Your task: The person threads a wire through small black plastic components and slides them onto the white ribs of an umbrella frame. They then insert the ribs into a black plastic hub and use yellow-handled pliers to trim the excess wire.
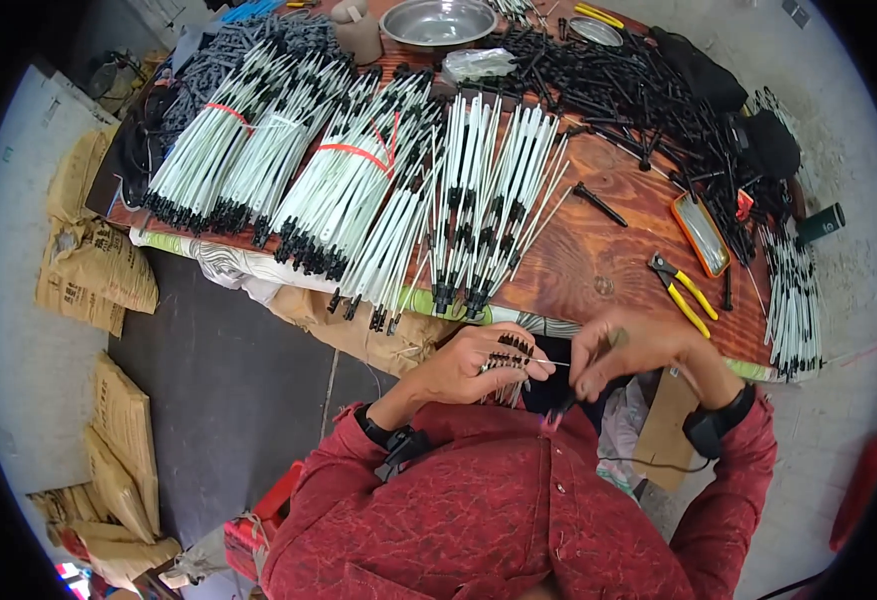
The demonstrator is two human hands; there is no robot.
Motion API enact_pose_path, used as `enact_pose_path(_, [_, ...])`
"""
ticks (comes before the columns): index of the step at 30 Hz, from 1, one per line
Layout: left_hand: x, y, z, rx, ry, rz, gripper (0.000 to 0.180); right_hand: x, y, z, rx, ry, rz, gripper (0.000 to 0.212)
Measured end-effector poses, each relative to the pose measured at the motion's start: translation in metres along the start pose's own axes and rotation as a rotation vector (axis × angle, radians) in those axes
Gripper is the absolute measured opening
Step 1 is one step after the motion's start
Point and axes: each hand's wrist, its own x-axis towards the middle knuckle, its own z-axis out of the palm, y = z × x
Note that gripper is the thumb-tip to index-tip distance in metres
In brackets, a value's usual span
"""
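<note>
Close to my body, in front of the table edge, my left hand [488, 365] is closed around a small bunch of thin white rods with black end pieces [504, 357]. One thin pale rod [551, 362] reaches from that hand to my right hand [623, 350], whose thumb and fingertips are pinched at its end. Just below the right fingertips is a small dark and pink thing [556, 414], too blurred to name. Beyond my hands, loose white rods with black joints [483, 200] lie fanned on the table.
Bundles of white rods [343, 180], some tied with red bands, cover the table's left half. A heap of black plastic parts [648, 100] fills the far right. Yellow-handled pliers [683, 292], an orange-rimmed tray [700, 234] and a metal bowl [438, 24] rest on the wooden table [588, 255].
</note>
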Motion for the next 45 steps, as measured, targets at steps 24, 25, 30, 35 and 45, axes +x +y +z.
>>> enact_pose_path(24, [0.009,0.012,0.013,0.038,-0.068,-0.041,0.022,0.002,0.068,0.081,0.661,-0.139,-0.901,0.014])
enact_pose_path(25, [0.009,0.013,0.013,0.065,-0.073,-0.029,0.022,0.004,0.077,0.074,0.751,-0.077,-0.929,0.016])
enact_pose_path(30, [0.011,0.013,0.018,0.048,-0.109,-0.041,0.024,-0.019,0.051,0.071,-0.092,0.661,-0.688,0.025])
enact_pose_path(35, [0.012,0.011,0.021,0.070,-0.105,-0.044,0.026,-0.013,0.057,0.079,-0.292,0.791,-0.760,0.033])
enact_pose_path(45, [0.004,0.007,0.019,0.078,-0.076,-0.049,0.026,-0.014,0.051,0.084,-0.373,0.753,-0.809,0.039])
